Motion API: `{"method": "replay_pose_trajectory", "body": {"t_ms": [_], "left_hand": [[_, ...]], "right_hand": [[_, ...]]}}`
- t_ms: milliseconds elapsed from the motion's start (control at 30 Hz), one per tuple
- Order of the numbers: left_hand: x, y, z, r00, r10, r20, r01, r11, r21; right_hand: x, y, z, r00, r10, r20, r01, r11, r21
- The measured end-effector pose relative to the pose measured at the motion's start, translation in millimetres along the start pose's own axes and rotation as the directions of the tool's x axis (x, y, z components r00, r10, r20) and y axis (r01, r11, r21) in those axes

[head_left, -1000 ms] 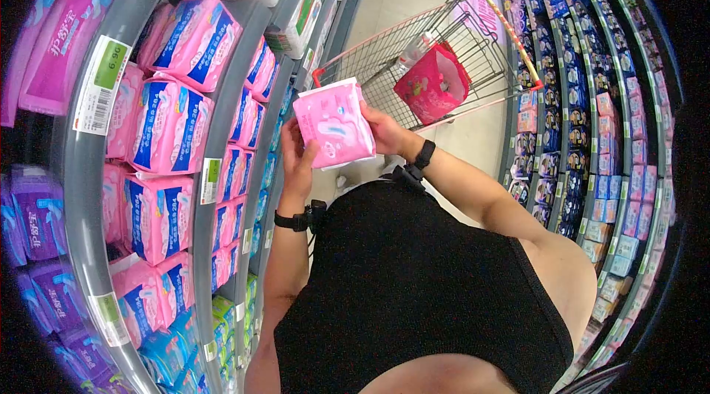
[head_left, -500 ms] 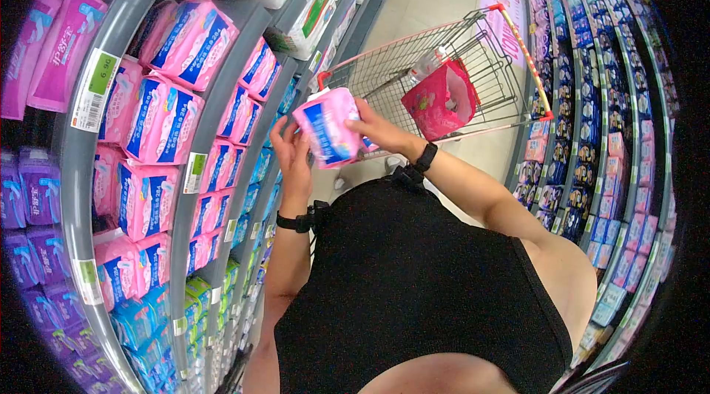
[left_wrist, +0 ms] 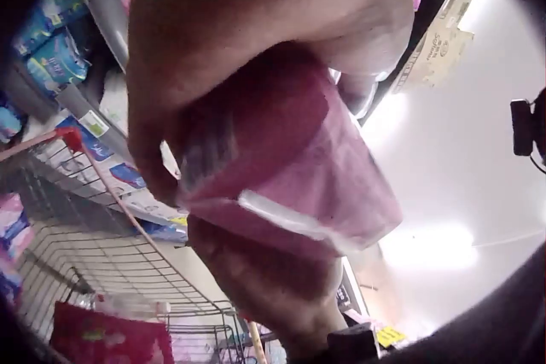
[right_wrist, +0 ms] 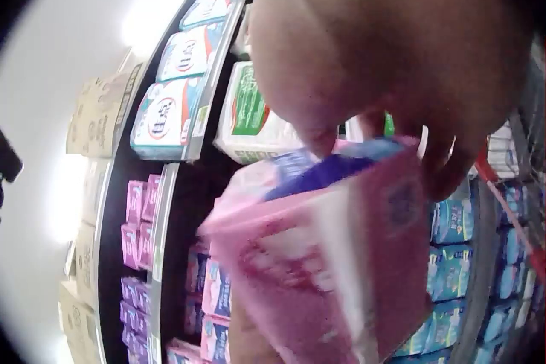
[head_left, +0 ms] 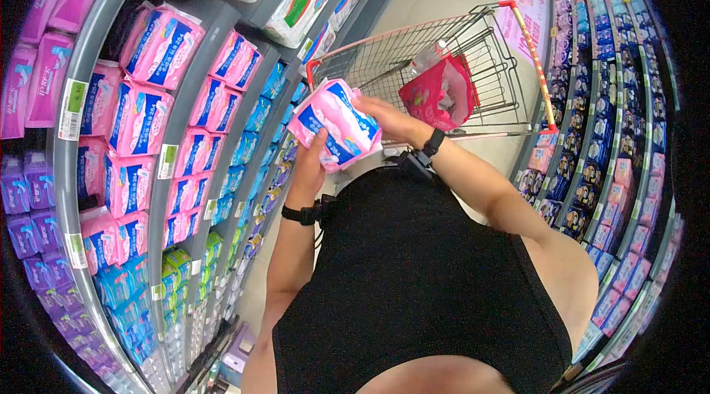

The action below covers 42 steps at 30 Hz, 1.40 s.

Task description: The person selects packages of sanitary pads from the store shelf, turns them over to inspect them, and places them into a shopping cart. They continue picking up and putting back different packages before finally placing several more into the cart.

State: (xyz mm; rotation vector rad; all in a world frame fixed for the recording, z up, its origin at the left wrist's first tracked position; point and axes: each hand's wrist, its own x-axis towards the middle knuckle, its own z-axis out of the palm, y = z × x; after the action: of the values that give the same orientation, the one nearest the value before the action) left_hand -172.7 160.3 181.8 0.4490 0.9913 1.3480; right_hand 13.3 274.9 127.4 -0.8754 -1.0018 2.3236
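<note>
Both hands hold a pink and blue soft package (head_left: 337, 126) in front of the chest in the head view. The left hand (head_left: 310, 165) grips its lower left side, thumb over the front face. At the upper right edge the right hand (head_left: 392, 119) holds it, fingers partly hidden. The left wrist view shows the package's pink side (left_wrist: 299, 176) with its pale seam between the left hand (left_wrist: 256, 14) and the other hand (left_wrist: 269, 283). In the right wrist view the right hand (right_wrist: 392, 48) curls over the package's top edge (right_wrist: 333, 236).
A wire shopping cart (head_left: 384, 54) stands ahead, holding a red bag (head_left: 436, 98) and a clear plastic item (head_left: 429, 60). Shelves of pink packages (head_left: 140, 117) line the left, with blue packages (head_left: 244, 146) beyond. More stocked shelves (head_left: 592, 135) run along the right.
The package has turned between the hands and shows a different face. The left hand, held loosely beside it half a second ago, grips it again. The view has shifted along the shelves.
</note>
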Motion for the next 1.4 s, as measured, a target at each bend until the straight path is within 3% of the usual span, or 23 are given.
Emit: {"method": "replay_pose_trajectory", "body": {"t_ms": [33, 100, 133, 200, 267, 300, 400, 600, 767, 867, 1067, 1167, 1267, 1400], "left_hand": [[0.4, -3.7, -1.3, 0.998, 0.023, -0.062, -0.021, 0.999, 0.028], [4.0, -14.3, 1.8, 0.984, 0.138, -0.109, -0.129, 0.987, 0.093], [-2.6, -17.6, 2.9, 0.982, 0.101, -0.159, -0.086, 0.991, 0.104], [-8.6, -27.1, 10.3, 0.975, 0.076, -0.211, -0.059, 0.995, 0.083], [-13.7, -39.1, 23.5, 0.967, 0.138, -0.215, -0.124, 0.989, 0.078], [-17.1, -44.1, 29.8, 0.961, 0.17, -0.218, -0.157, 0.985, 0.077], [-26.1, -52.6, 46.9, 0.961, 0.229, -0.153, -0.211, 0.969, 0.125], [-24.0, -82.9, 63.1, 0.954, 0.241, -0.18, -0.186, 0.942, 0.28], [-20.5, -91.7, 76.3, 0.943, 0.12, -0.311, -0.047, 0.972, 0.232], [-15.6, -92.1, 82.8, 0.962, 0.052, -0.27, 0.037, 0.948, 0.315], [0.9, -99.0, 85.2, 0.965, -0.121, -0.231, 0.222, 0.848, 0.481], [7.1, -97.8, 97.9, 0.977, -0.149, -0.152, 0.209, 0.811, 0.547], [11.7, -105.3, 93.0, 0.988, -0.149, -0.048, 0.145, 0.755, 0.639], [17.6, -99.3, 93.1, 0.98, -0.19, -0.051, 0.174, 0.715, 0.677]], "right_hand": [[-20.6, -31.3, 21.9, 0.995, -0.069, -0.077, 0.053, 0.979, -0.199], [-17.8, -33.6, 5.8, 0.989, -0.145, -0.001, 0.139, 0.951, -0.275], [-18.8, -34.7, -1.3, 0.984, -0.175, 0.042, 0.179, 0.932, -0.314], [-27.6, -33.3, -2.9, 0.992, -0.121, 0.028, 0.124, 0.96, -0.253], [-34.9, -32.9, -0.7, 0.998, -0.065, 0.022, 0.068, 0.979, -0.19], [-32.2, -31.7, -8.8, 0.998, 0.068, 0.009, -0.066, 0.983, -0.172], [-14.4, -10.4, -44.3, 0.996, 0.052, 0.073, -0.044, 0.994, -0.104], [-26.1, -2.3, -64.4, 0.966, 0.205, 0.159, -0.204, 0.979, -0.026], [-47.6, -26.9, -73.7, 0.92, 0.27, 0.285, -0.342, 0.908, 0.241], [-48.4, -22.2, -98.0, 0.912, 0.25, 0.326, -0.332, 0.915, 0.228], [-27.7, -3.9, -166.6, 0.954, 0.231, 0.193, -0.258, 0.958, 0.127], [-1.0, 3.5, -233.0, 0.969, 0.21, -0.131, -0.206, 0.977, 0.05], [-6.8, -2.4, -266.2, 0.889, 0.128, -0.44, -0.132, 0.991, 0.022], [-29.5, -20.5, -276.8, 0.924, 0.088, -0.371, -0.074, 0.996, 0.052]]}}
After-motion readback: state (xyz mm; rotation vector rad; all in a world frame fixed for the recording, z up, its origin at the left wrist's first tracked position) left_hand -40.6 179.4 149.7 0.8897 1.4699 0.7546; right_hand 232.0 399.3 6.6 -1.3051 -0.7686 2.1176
